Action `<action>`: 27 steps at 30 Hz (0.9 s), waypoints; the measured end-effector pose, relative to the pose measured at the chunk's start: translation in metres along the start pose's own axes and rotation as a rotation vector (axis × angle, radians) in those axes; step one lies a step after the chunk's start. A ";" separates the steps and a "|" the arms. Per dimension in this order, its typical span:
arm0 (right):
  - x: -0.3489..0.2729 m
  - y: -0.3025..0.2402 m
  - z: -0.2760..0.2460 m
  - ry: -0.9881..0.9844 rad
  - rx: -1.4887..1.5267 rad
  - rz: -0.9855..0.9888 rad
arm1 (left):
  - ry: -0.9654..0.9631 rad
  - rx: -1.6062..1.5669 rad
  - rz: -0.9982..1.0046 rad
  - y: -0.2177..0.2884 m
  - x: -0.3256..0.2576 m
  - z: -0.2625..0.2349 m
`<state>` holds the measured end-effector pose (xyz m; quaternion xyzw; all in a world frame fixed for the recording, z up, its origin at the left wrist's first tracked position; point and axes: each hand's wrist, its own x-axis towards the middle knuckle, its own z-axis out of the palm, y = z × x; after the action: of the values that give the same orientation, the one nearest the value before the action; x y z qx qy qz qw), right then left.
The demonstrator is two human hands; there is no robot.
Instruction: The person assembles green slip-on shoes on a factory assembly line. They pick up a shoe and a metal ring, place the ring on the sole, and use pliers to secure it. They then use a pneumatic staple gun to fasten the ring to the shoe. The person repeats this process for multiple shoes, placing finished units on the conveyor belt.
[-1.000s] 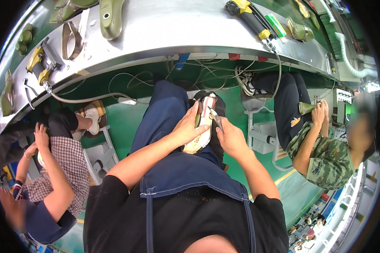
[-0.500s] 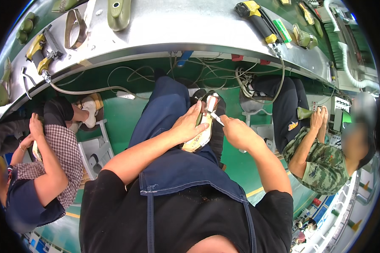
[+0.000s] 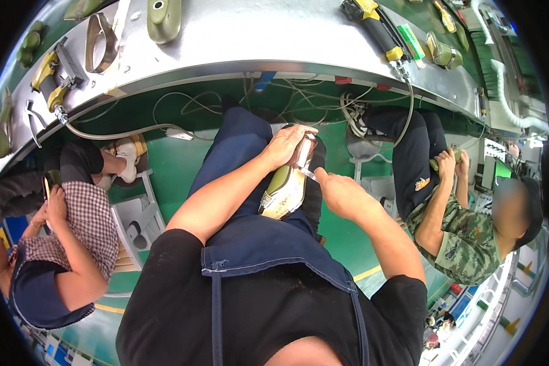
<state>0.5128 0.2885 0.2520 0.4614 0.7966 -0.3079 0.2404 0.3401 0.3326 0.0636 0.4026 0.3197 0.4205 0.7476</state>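
Across my lap, sole side up, lies an olive-green shoe last (image 3: 282, 195) with pale and brown material over its bottom. My left hand (image 3: 288, 146) grips its far end, fingers wrapped over the brown part. In my right hand (image 3: 343, 192) is a slim metal hand tool (image 3: 309, 174). Its tip rests at the right edge of the last, near the middle; the fingers hide most of the tool, so its exact kind does not show.
A metal workbench (image 3: 244, 43) curves ahead, bearing yellow-and-black pneumatic staplers (image 3: 378, 33), another green last (image 3: 164, 21) and a brown loop (image 3: 100, 43). Air hoses (image 3: 134, 130) hang below. Seated co-workers flank me: a checked apron (image 3: 90, 226) left, a camouflage shirt (image 3: 454, 238) right.
My left hand has slid from the last's side to its far end. My right hand with the tool has shifted only slightly. The right co-worker's hands have moved left.
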 end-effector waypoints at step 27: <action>0.005 0.027 -0.003 0.049 -0.088 -0.189 | 0.094 0.214 0.108 0.001 -0.005 0.006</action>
<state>0.5340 0.3038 0.2430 0.3808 0.8548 -0.2826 0.2107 0.3422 0.3262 0.0685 0.4767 0.3753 0.4419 0.6608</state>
